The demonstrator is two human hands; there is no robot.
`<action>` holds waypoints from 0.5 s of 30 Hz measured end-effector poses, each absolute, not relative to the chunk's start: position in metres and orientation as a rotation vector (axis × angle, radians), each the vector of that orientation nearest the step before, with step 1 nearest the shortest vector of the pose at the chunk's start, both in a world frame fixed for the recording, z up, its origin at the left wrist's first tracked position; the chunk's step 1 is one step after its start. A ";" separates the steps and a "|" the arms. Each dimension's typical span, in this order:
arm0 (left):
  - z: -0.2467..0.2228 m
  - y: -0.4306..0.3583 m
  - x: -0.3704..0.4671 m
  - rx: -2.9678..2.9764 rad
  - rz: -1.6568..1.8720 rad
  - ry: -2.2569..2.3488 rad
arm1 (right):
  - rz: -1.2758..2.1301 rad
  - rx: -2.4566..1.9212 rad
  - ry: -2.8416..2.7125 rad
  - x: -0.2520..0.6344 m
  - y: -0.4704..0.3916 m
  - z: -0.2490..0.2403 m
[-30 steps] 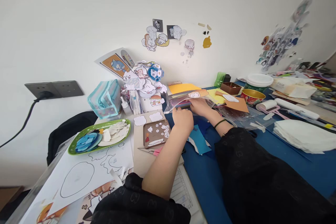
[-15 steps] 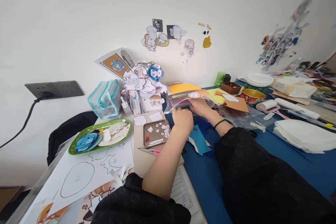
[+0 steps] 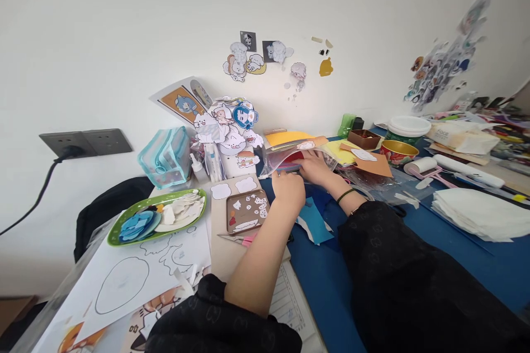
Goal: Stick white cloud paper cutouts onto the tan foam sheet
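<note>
A clear plastic bag (image 3: 271, 164) with sheets of coloured paper in it lies at the back middle of the table. My left hand (image 3: 289, 188) is closed on the bag's near left edge. Just right of it, my right hand (image 3: 313, 167) reaches into the bag's opening, fingers spread over the red and purple sheets (image 3: 295, 159). Yellow-orange paper (image 3: 290, 138) and an orange strip with a white cutout (image 3: 307, 145) lie behind and over the bag. Blue paper pieces (image 3: 315, 220) lie below my right wrist.
Left of my left arm are a brown tray (image 3: 247, 212) of small cutouts, pink scissors (image 3: 244, 239) and a green plate (image 3: 194, 219). At the right are a gold-rimmed tin (image 3: 399, 153), a lint roller (image 3: 424, 167) and white tissues (image 3: 476, 212).
My right hand's fingers have shifted among the sheets and spread, and more red paper shows in the bag. My left hand has stayed in place.
</note>
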State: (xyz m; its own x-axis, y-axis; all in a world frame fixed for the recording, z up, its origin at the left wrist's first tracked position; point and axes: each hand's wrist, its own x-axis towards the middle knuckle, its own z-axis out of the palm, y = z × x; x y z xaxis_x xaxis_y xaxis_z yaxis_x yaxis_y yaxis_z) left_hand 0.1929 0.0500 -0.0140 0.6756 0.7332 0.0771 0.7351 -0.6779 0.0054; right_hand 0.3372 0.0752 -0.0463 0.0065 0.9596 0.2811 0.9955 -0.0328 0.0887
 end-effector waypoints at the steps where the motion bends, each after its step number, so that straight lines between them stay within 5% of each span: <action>1: -0.014 0.050 0.193 -2.850 -0.117 -1.247 | -0.405 -2.136 -2.080 0.337 0.075 -0.046; 15: -0.018 0.051 0.194 -2.826 -0.125 -1.231 | -0.378 -2.176 -1.951 0.346 0.078 -0.041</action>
